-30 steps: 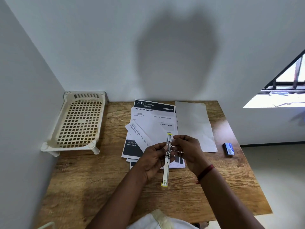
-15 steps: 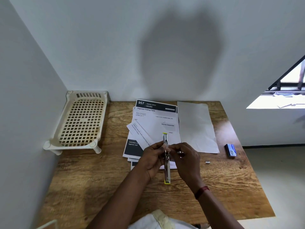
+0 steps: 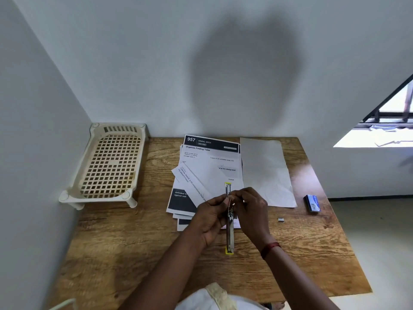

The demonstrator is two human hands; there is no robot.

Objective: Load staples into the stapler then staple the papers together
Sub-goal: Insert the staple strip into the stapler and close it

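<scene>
A slim metal stapler (image 3: 229, 233) with yellow ends is unfolded flat and points away from me over the table's middle. My left hand (image 3: 210, 218) grips its middle from the left. My right hand (image 3: 250, 209) pinches something small against the stapler's upper half; the staples themselves are too small to make out. A spread stack of printed papers (image 3: 207, 166) lies behind the hands, with a blank sheet (image 3: 266, 171) to its right. A small loose strip of staples (image 3: 281, 219) lies on the wood to the right. A blue staple box (image 3: 312, 203) sits further right.
A cream plastic rack (image 3: 109, 164) stands in the back left corner against the walls. The wooden table (image 3: 138, 242) ends at the right just past the staple box, with floor beyond. White cloth (image 3: 214, 298) shows at the near edge.
The stapler has come lower and nearer to me. A small strip of staples now lies on the wood to the right. Both hands stay on the stapler.
</scene>
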